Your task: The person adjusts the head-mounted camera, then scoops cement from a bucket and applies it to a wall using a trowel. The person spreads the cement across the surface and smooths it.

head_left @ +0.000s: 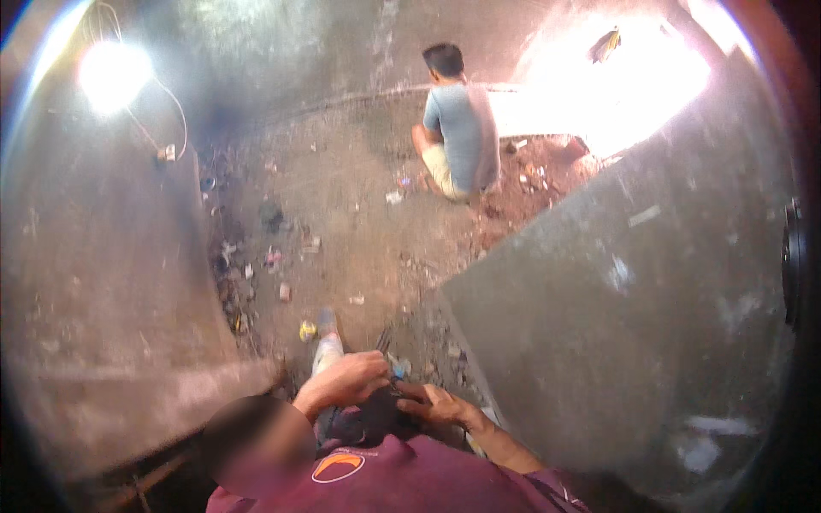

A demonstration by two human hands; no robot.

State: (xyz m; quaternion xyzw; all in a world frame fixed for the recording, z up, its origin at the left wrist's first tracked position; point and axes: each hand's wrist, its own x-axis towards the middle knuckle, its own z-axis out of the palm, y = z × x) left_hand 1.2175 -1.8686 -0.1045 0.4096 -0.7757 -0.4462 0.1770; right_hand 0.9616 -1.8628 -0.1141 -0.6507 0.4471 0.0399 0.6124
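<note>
"Two: the left hand and the right hand were drawn close in front of the maroon shirt. How did each one stand?"

"The left was curled, fingers bunched, and it seemed to pinch the slim dark object, though I couldn't tell for certain. The right had its fingers partly bent toward the left; whether they gripped anything, the view didn't show."

"Where was that object, exactly?"

"Just past the left fingertips, pointing away from the body, with the littered floor behind it. It was too small to name. A little blue patch showed between the hands, and I couldn't say whether it was held or lay on the ground."

"Which step was in hand, then?"

"Close handling, I'd judge: the left steadying the object, the right ready just beside it."

"And what did the next move call for?"

"By my reckoning, a firm pinch on the left and careful right fingertips, since the hands were so near each other. Footing mattered too: one foot was just beside a small yellow thing."

"Was anyone in the way?"

"No. A co-worker crouched well apart, back turned, near a glaring patch of light. A lamp shone over on the left."
</note>
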